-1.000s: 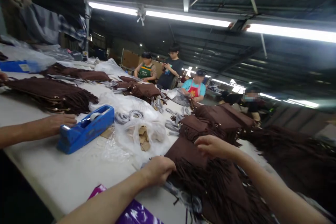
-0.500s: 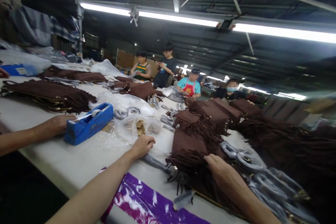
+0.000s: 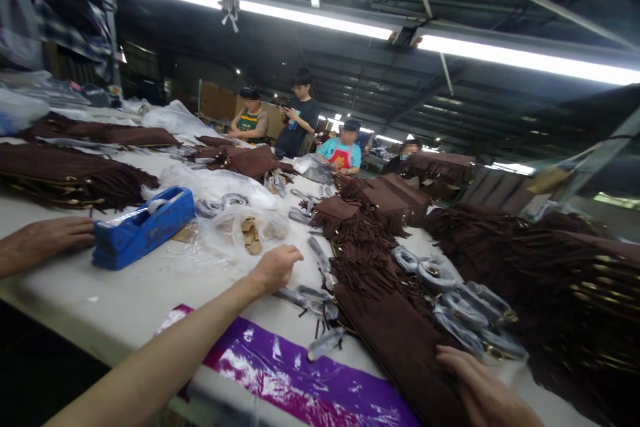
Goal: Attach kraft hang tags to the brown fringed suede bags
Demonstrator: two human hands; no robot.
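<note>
My left hand [image 3: 275, 269] hovers over the table with its fingers curled together, and nothing shows in them. Just below it lie plastic-wrapped straps [image 3: 313, 300]. On the right, my right hand [image 3: 483, 380] grips the near right edge of a dark brown fringed bag [image 3: 395, 340]; its thumb is hidden. The bag lies slanted, its fringe [image 3: 367, 263] toward the far side. Under my left forearm and beside the bag is a shiny purple plastic sheet [image 3: 300, 373], with a small wrapped piece [image 3: 325, 343] on it.
A co-worker's hand [image 3: 50, 240] rests by a blue tape dispenser [image 3: 143, 227] on the left. Clear plastic bags [image 3: 225, 190] lie mid-table. Coiled wrapped straps [image 3: 435, 273] and a large pile of brown bags [image 3: 555, 267] are at right. Several people stand farther back.
My right hand has moved nearer and to the right, and the brown bag has come with it, showing its plain panel. My left hand has shifted slightly up. The view has swung right.
</note>
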